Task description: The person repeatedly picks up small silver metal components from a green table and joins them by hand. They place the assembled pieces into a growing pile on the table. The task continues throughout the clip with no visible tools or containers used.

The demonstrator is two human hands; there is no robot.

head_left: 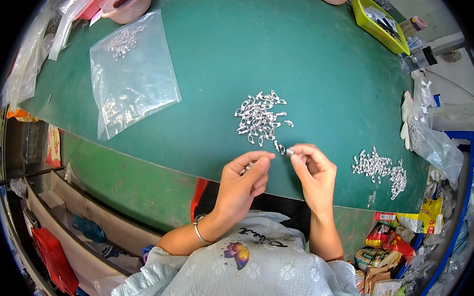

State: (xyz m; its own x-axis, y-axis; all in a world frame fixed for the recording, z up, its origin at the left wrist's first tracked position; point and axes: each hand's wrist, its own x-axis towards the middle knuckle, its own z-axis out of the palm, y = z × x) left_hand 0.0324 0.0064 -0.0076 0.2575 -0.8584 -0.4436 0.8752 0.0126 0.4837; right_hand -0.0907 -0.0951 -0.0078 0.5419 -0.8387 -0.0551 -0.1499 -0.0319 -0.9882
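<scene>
My left hand [240, 183] is curled closed, with a few small silver metal parts [246, 169] showing between its thumb and fingers. Between thumb and fingertips, my right hand [317, 176] pinches one small silver metal part [290, 152] just above the table's near edge. Beyond both hands lies a loose pile of silver metal parts with oval holes [259, 117]; a few stray ones trail toward my right fingertips. Farther right, a second heap of similar-looking parts [375, 166] spreads near the table edge. What else sits inside my left palm is hidden.
The green table [209, 55] carries a clear plastic bag [136, 84] with small parts at left. Behind it stands a pink basket [132, 6]. A yellow-green tray [380, 24] of tools sits at the far right. Beside the right edge are a plastic bag [438, 148] and a blue rack [466, 213].
</scene>
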